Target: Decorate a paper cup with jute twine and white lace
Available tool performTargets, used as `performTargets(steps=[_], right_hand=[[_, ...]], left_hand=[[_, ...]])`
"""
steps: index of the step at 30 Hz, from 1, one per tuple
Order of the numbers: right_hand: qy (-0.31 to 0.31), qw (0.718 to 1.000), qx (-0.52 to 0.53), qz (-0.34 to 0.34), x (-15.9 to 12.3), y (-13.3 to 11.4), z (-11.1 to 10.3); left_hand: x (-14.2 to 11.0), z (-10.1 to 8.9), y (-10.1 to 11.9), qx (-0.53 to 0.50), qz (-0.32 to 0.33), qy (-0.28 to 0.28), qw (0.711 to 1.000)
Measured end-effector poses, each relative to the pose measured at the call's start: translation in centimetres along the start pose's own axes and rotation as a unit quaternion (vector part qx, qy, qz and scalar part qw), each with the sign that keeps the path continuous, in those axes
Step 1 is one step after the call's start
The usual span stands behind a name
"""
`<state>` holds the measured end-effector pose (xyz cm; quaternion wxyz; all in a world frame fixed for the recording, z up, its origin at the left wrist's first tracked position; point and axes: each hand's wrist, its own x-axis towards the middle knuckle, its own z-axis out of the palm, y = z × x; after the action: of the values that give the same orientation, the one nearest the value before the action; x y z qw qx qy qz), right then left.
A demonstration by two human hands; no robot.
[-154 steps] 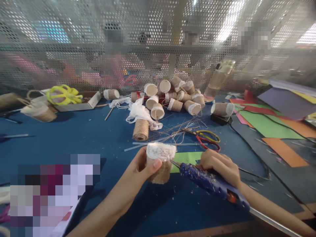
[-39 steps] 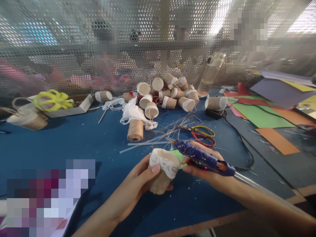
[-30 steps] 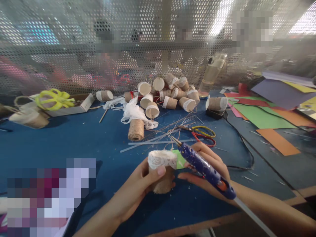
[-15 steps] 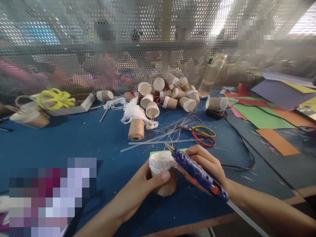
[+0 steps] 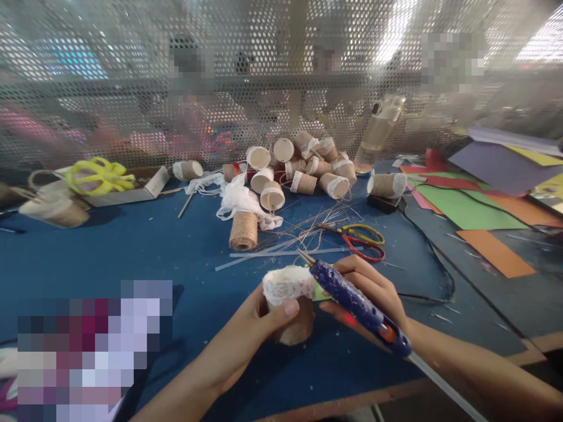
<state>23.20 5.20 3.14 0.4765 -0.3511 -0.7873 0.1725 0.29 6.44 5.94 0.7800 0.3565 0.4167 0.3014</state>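
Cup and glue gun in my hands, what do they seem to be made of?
Cup: matte, probably burlap-covered, given its rough brown side; the white trim looks like lace, from its mottled pattern. Glue gun: likely plastic, slightly glossy, from its moulded blue body; the nozzle looks metallic, from its silvery shine.

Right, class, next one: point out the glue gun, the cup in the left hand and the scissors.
Glue gun (image 5: pixel 352 298), head view: on its blue body.
Cup (image 5: pixel 299 323), head view: on its brown side.
Scissors (image 5: pixel 339 230), head view: near where blades and handles meet.
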Motion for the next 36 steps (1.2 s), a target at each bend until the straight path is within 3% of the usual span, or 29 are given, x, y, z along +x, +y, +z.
performTargets(steps=[4, 12, 23, 36], right_hand=[[0.045, 0.999, -0.002, -0.006, 0.4, -0.2, -0.1], [-0.022, 0.993, 0.108, -0.047, -1.2, 1.3, 0.0], [-0.031, 0.999, 0.021, -0.005, -1.0, 1.3, -0.6], [-0.027, 0.999, -0.031, -0.015, -0.7, 0.5, -0.7]], left_hand=[[0.2, -0.5, 0.0, -0.041, 0.003, 0.014, 0.999], [0.0, -1.6, -0.6, -0.084, 0.026, 0.022, 0.996], [-0.5, -2.0, -0.4, -0.101, 0.027, -0.020, 0.994], [-0.6, -1.0, -0.3, -0.094, 0.061, -0.034, 0.993]])
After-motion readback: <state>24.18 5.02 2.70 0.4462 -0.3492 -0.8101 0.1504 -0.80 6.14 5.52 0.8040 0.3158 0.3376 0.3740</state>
